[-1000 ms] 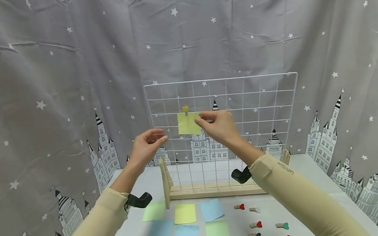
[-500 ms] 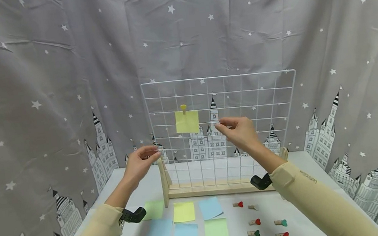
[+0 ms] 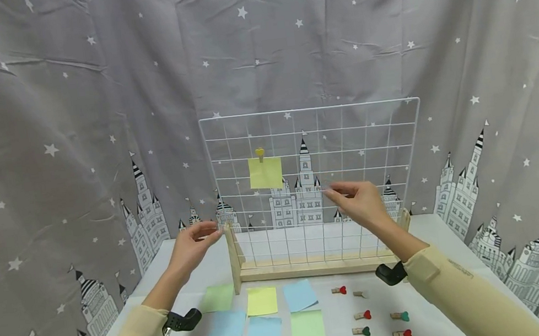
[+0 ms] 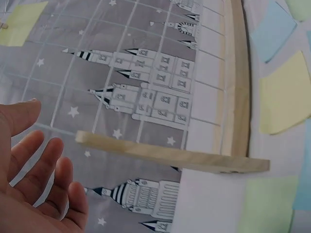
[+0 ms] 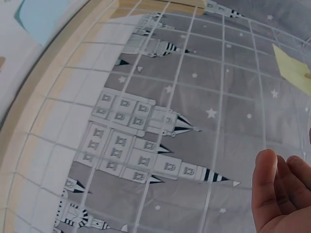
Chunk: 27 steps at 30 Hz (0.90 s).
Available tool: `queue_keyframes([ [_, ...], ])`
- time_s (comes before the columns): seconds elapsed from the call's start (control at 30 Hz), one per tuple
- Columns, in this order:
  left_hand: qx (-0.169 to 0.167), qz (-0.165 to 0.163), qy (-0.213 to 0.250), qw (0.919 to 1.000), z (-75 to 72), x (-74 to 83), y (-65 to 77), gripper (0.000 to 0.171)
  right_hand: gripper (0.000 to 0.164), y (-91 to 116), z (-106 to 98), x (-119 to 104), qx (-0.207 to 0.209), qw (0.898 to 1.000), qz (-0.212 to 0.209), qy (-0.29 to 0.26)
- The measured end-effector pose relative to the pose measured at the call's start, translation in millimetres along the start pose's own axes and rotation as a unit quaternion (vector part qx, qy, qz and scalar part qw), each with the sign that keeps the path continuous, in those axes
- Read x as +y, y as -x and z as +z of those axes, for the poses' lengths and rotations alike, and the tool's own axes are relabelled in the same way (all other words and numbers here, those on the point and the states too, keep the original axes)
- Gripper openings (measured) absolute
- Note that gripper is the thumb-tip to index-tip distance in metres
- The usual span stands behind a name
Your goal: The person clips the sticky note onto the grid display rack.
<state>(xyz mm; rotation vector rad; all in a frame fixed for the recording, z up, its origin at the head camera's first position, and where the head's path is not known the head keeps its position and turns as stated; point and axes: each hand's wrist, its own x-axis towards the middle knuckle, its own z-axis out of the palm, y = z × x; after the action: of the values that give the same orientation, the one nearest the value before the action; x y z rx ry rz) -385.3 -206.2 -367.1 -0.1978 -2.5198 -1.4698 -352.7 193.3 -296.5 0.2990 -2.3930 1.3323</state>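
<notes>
A yellow sticky note (image 3: 266, 174) hangs on the white wire grid (image 3: 320, 172), held by a small clothespin with a yellow heart (image 3: 260, 154). My right hand (image 3: 360, 202) is in front of the grid's right half, fingers relaxed and holding nothing. Left of the grid, near its wooden end post (image 3: 233, 258), is my left hand (image 3: 191, 249), also holding nothing. In the left wrist view the left hand's fingers (image 4: 53, 170) are loosely bent and spread apart. The right wrist view shows the right hand's fingers (image 5: 265, 184) at its lower right edge.
Sticky notes lie on the white table before the grid: green (image 3: 218, 298), yellow (image 3: 262, 301), light green (image 3: 308, 328) and several blue (image 3: 263, 335). To their right are several heart clothespins, among them red (image 3: 402, 334) and dark green (image 3: 361, 331). A grey castle-print curtain (image 3: 255, 42) hangs behind.
My right hand has moved off the hanging yellow note, to the right and down. The left hand has drawn back left and down. The note stays clipped on the grid.
</notes>
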Motion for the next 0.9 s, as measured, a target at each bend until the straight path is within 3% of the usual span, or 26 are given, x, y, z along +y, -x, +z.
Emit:
queue_keyframes([
  [0.43,-0.002,-0.090,-0.012,0.9958,-10.4,-45.2,-1.2,0.056,0.040,25.7,-9.2,35.5,-0.010,0.999,0.032,0.025],
  [0.7,-0.018,-0.125,-0.008,0.9920,-12.0,-77.7,-3.0,0.058,0.046,38.5,-8.7,53.7,-0.005,0.998,0.060,0.010],
  [0.9,-0.016,-0.132,-0.007,0.9911,-10.6,-98.3,-1.1,0.059,0.048,46.9,-5.8,64.3,-0.012,0.997,0.082,-0.001],
])
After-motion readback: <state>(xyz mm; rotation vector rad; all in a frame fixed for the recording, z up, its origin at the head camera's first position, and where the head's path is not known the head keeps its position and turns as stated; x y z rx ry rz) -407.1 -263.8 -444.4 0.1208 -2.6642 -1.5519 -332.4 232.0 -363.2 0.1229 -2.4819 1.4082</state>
